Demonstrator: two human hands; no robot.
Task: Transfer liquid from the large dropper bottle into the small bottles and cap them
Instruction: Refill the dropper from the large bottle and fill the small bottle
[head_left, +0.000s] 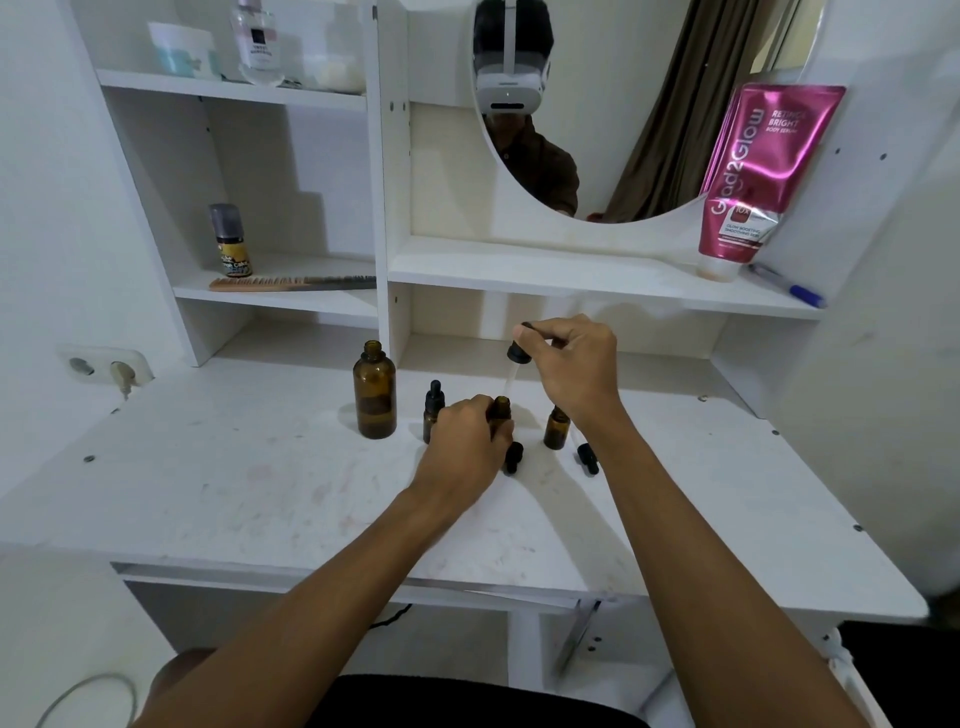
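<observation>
Left hand: forearm extended over the desk, fingers curled round 1 uncapped small bottle, held upright. Right hand: raised above it, wrist bent, fingertips pinching the bulb of the dropper, glass tube angled down toward that bottle's mouth. Large dropper bottle: open, upright, left of both hands.

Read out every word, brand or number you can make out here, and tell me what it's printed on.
"Glad2Glow": up the pink tube, right shelf.
"RETINOL BRIGHT BODY SERUM": same tube, top.
"10X": same tube, lower down; finer print below too small.
Yellow-labelled bottle, left shelf: blurred.
Clear bottle, top shelf: label unreadable.
Large amber bottle: no label visible.
</observation>
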